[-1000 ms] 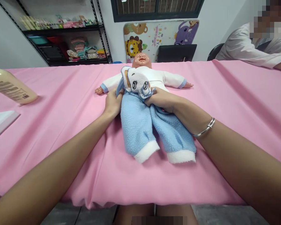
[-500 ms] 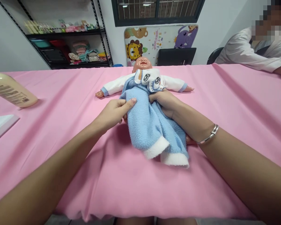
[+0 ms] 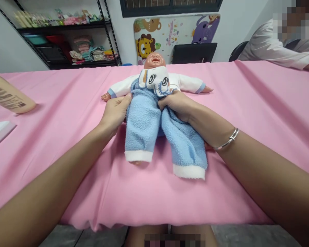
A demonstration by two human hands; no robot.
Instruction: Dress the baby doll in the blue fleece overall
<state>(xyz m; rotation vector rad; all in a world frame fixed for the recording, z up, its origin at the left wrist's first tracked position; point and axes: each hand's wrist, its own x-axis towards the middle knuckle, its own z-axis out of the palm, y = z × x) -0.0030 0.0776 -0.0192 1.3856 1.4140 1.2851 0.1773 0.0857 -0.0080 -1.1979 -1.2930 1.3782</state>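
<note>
A baby doll (image 3: pixel 155 61) lies on its back on the pink cloth, head at the far side, arms spread in white sleeves with blue cuffs. Fuzzy blue trousers (image 3: pixel 143 120) with white cuffs and an embroidered bib-like front lie over its belly and legs. My left hand (image 3: pixel 115 113) pinches their left edge near the waist, thumb on top. At the middle of the waist my right hand (image 3: pixel 179 105) is closed on the cloth, its fingertips partly hidden. A bit of the doll's foot shows at the left cuff; the right trouser leg hangs flat.
A lotion bottle (image 3: pixel 10 94) and a white box-like object (image 3: pixel 0 133) are at the left. Behind the pink-covered table (image 3: pixel 149 195) stand a shelf (image 3: pixel 64 27), a black monitor (image 3: pixel 194 53) and an animal-print board (image 3: pixel 164 31). A person in white sleeves (image 3: pixel 262 44) sits far right.
My left hand has moved left and a little up, drawing the left trouser leg apart from the right one. The legs no longer overlap. The view has tilted slightly downward.
</note>
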